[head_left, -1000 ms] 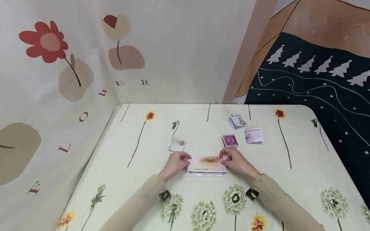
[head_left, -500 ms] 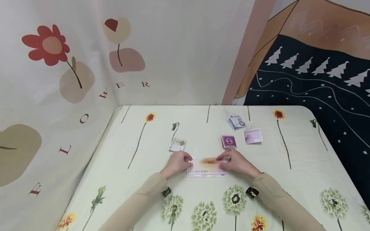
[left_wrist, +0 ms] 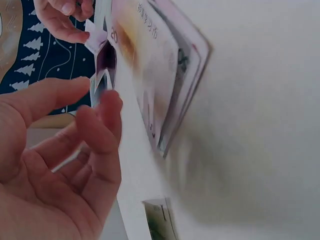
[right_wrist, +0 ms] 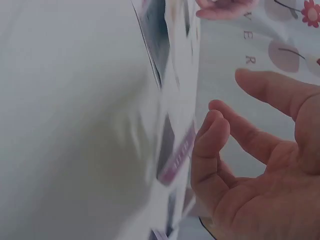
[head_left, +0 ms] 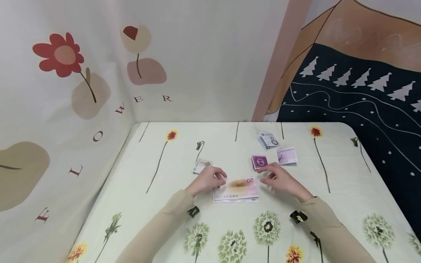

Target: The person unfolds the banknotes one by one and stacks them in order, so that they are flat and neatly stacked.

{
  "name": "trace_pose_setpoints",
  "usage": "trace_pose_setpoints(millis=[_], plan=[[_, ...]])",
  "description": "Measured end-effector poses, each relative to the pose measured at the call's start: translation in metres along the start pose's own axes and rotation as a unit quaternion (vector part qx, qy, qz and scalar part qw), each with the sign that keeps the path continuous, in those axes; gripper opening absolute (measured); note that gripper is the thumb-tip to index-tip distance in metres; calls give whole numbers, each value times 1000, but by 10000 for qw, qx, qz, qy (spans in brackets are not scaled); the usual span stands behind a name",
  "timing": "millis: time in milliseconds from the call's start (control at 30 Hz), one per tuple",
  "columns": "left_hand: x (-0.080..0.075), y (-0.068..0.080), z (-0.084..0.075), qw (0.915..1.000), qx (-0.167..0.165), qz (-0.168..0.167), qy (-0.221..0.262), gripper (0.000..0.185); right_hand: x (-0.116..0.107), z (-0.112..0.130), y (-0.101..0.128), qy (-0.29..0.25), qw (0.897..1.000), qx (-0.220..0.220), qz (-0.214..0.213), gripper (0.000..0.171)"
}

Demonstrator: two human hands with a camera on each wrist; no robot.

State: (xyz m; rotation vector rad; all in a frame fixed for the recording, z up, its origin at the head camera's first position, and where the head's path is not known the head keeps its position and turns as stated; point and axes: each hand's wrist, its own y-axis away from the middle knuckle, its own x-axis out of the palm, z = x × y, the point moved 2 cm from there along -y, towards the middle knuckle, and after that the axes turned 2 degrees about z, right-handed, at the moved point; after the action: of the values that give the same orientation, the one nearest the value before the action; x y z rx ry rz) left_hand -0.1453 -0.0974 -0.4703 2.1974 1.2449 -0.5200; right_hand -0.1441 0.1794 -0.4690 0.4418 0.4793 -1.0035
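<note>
A folded banknote [head_left: 239,188] marked 20 lies on top of other folded paper at the middle of the table. In the left wrist view, the folded banknote [left_wrist: 150,55] shows layers standing slightly apart along its edge. My left hand [head_left: 209,179] hovers at its left end, thumb and fingers parted, holding nothing. Off its right end is my right hand [head_left: 279,180], fingers loosely bent with a gap to the thumb. A purple folded banknote [head_left: 260,162] lies just beyond the right fingertips. Partly behind the left hand sits a pale folded banknote [head_left: 202,165] marked 1.
At the back right lie a blue-grey folded banknote [head_left: 269,140] and a light purple folded banknote [head_left: 287,156]. The flower-printed tablecloth [head_left: 184,146] covers the table. A printed curtain [head_left: 204,73] hangs along the back and left side.
Both hands have come off the 20 banknote, which now lies flatter on the paper under it. My right hand has moved right, and the left hand has lifted a little.
</note>
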Motion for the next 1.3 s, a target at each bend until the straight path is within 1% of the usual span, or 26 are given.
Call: trace_pose_setpoints(millis=[167,300,500,633,800,900,1100,1300], plan=[[2,-11,-7,9997,36,177,189,18,-21,-3,3,213,9988,50,-446,32],[5,-19,-12,9993,192,207,232,18,-34,-11,1,335,9964,199,-756,32],[10,-32,-19,9987,312,243,314,19,-44,-28,-10,232,9936,285,-1071,32],[14,-40,-27,9979,320,227,520,20,-48,-37,-20,119,9932,387,-1091,33],[23,-52,-37,9969,458,195,613,19,-55,-43,-32,-104,9916,822,-993,39],[27,-57,-43,9964,526,195,633,18,-59,-46,-40,-183,9901,1000,-972,41],[34,-64,-57,9947,641,205,776,16,-64,-53,-54,-450,9858,1229,-1050,42],[41,-69,-67,9939,784,162,760,18,-65,-58,-64,-773,9791,1512,-1116,43]])
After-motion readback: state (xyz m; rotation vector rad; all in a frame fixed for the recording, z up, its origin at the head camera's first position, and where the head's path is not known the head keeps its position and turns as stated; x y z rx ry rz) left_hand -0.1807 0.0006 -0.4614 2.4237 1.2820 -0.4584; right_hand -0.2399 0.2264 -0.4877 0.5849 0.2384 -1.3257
